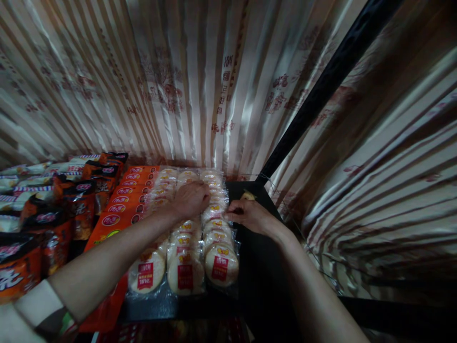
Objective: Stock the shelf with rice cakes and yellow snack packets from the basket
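Three columns of clear-wrapped round white rice crackers (221,262) lie overlapping on a black shelf (260,276), each with a red label. Reaching over the middle column, my left hand (193,197) has its fingers curled at the left edge of a rice cracker packet (215,200) in the right column. On the opposite side, my right hand (250,214) is closed with thumb and fingertips at the wrapper edge of that same column. A small pale yellowish thing (248,195) shows just behind my right knuckles; I cannot tell what it is.
Orange flat packets (117,209) overlap in a row left of the crackers. Farther left stand orange-and-black snack bags (50,228) and white packets (35,193). A black post (321,90) rises at the back right corner. Pleated printed curtain fabric (200,85) hangs behind and at right.
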A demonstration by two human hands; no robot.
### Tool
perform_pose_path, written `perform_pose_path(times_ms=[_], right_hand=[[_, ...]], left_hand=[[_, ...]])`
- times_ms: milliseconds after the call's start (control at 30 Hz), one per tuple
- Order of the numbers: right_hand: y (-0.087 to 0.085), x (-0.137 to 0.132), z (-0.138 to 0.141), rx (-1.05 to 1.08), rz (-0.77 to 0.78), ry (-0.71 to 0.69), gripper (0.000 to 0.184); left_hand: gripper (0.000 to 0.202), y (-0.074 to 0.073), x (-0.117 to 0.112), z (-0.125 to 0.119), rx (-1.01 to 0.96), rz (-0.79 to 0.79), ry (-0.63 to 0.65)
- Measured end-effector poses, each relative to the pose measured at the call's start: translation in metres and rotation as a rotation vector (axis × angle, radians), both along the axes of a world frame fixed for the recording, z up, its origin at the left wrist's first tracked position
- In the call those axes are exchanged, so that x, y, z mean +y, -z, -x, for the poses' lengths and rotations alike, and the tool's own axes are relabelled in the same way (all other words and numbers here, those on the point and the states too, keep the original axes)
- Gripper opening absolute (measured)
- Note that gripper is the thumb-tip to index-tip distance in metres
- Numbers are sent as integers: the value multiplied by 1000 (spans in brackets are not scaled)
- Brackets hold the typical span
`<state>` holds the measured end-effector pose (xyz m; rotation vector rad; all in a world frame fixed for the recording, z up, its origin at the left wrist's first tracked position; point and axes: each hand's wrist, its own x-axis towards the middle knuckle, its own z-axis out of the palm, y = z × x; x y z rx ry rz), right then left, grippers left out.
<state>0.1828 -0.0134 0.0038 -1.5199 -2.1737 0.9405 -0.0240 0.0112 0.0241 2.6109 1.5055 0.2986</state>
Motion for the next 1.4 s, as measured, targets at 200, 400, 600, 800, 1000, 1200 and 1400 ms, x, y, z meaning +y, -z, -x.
perform_pose_path(times_ms=[200,400,600,800,1000,1200,1400], right_hand=[[3,0,3,69,15,1,17],[6,-3,10,229,161,80,16],[7,-2,10,269,118,126,17],[8,-2,10,269,96,137,18],[11,-2,8,248,82,133,17],[9,-4,11,284,102,140,23],[-12,-18,2,80,123,177,28]], left_hand=[[20,2,0,1,4,-20,0],[20,3,1,1,7,4,-30],[20,5,2,2,-9,-11,-1],[17,7,1,4,-38,-43,13],[17,1,-10,3,-37,-49,143],[17,1,-16,1,102,-24,202],[19,-5,-20,0,151,-46,165]])
